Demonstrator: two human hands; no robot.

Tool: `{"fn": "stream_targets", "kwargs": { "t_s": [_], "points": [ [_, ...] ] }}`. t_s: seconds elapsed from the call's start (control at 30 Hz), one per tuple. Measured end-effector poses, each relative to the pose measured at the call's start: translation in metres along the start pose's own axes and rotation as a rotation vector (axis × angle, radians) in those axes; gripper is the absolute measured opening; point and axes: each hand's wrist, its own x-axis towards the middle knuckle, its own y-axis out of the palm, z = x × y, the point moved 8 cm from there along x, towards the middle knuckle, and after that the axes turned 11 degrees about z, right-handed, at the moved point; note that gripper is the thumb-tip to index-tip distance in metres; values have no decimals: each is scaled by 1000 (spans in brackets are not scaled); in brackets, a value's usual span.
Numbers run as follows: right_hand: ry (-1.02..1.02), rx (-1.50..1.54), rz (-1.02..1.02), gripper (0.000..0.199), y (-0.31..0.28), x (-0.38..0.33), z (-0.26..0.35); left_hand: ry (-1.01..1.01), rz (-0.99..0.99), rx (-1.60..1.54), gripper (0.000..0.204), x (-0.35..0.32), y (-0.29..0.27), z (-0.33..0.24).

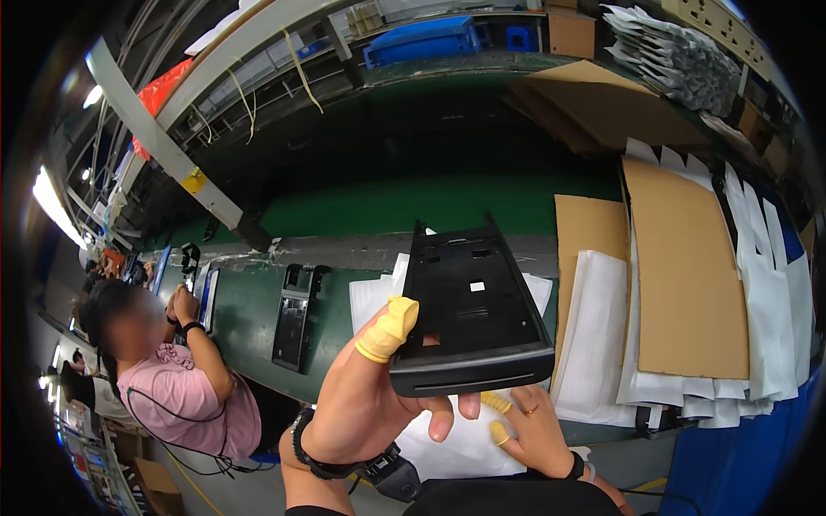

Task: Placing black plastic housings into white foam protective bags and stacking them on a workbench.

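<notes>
My left hand (357, 408) grips a black plastic drawer-like tray (465, 297) from its left side and underneath, and holds it tilted above the bench. The thumb wears a yellow finger cot, and two bare fingertips show below the tray's front edge. A small white label sits on the tray's inner floor. Below and to the right, my right hand (540, 430) lies on a white foam sheet or sleeve (465, 443), thumb and fingers apart. Yellow cots cover its thumb and a finger. The tray hides part of the white sheet.
Stacked brown cardboard pieces (688, 275) and white foam sleeves (594, 344) stand at right. Another black plastic frame (297, 318) lies on the green bench (245, 318) at left. A person in pink (185, 387) works there. A dark green belt (379, 206) runs behind.
</notes>
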Motion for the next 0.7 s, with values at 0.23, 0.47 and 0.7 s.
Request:
{"fn": "stream_targets", "kwargs": {
  "t_s": [0.23, 0.47, 0.7],
  "points": [
    [-12, -15, -26, 33, 1, 0, -2, 28, -28, -60, 55, -1, -2, 2],
    [-22, -55, -40, 31, -2, 1, 3, 78, 21, 44, 52, -7, 6, -1],
    [19, 107, 18, 27, 15, -3, -14, 69, -36, 219, 43, -9, 11, -3]
  ]
}}
